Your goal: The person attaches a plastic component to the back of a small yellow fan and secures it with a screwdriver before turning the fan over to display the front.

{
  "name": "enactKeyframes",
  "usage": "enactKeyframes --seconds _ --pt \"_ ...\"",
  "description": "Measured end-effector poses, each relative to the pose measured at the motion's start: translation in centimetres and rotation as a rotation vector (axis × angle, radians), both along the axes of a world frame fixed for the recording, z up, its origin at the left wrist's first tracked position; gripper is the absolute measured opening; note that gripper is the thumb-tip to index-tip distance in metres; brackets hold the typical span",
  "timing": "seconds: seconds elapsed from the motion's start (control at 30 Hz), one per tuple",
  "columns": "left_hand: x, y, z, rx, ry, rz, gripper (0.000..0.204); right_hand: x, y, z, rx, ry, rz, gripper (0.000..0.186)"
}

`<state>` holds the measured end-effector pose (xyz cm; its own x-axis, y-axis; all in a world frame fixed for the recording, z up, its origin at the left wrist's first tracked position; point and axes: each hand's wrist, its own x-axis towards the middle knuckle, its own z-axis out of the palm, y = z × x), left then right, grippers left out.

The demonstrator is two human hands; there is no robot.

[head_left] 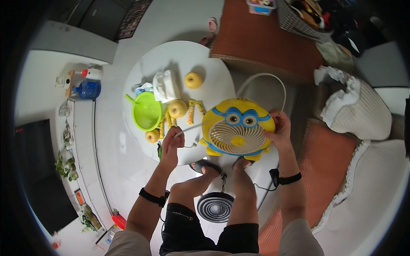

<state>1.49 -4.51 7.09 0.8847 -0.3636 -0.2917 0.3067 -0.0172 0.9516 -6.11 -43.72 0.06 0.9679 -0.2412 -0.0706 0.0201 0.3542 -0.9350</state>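
A yellow desk fan point(237, 140) with a blue goggle-eyed cartoon front and a white grille is held up over the near right edge of the round white table point(149, 55). My right hand point(279, 131) grips the fan's right side, thumb on the front rim. A white cable point(275, 76) loops above the fan, one end of the loop meeting my right hand. Left of the fan, my left hand point(172, 144) is closed on a stretch of white cable. A small plug end point(194, 145) dangles beside that hand. The fan's back is hidden.
On the table are a green strainer point(146, 112), a white tissue pack point(166, 86), yellow round fruits point(193, 80) and several yellow stick packets point(191, 112). A sofa with an orange-brown mat point(265, 34) stands right. Below the table, a dark ringed round object point(215, 207) sits between my legs.
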Motion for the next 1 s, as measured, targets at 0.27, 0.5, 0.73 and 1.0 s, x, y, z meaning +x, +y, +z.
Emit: enactKeyframes --seconds 0.27,0.5,0.73,1.0 --pt "3.6 -13.2 4.9 0.055 0.12 -0.079 0.033 -7.1 -8.5 11.3 -0.018 -0.058 -0.112 0.054" --pt "1.1 -26.0 8.6 0.107 0.179 -0.36 0.036 -13.8 -16.8 22.1 -0.011 -0.088 -0.444 0.051" --pt "-3.1 -36.7 13.0 -0.178 0.361 -0.639 0.043 -22.2 -23.2 27.6 0.095 -0.111 -0.817 0.051" --pt "-5.9 -52.0 16.5 -0.222 0.476 -0.782 0.039 -26.8 -31.3 33.5 -0.144 -0.1 -1.093 0.047"
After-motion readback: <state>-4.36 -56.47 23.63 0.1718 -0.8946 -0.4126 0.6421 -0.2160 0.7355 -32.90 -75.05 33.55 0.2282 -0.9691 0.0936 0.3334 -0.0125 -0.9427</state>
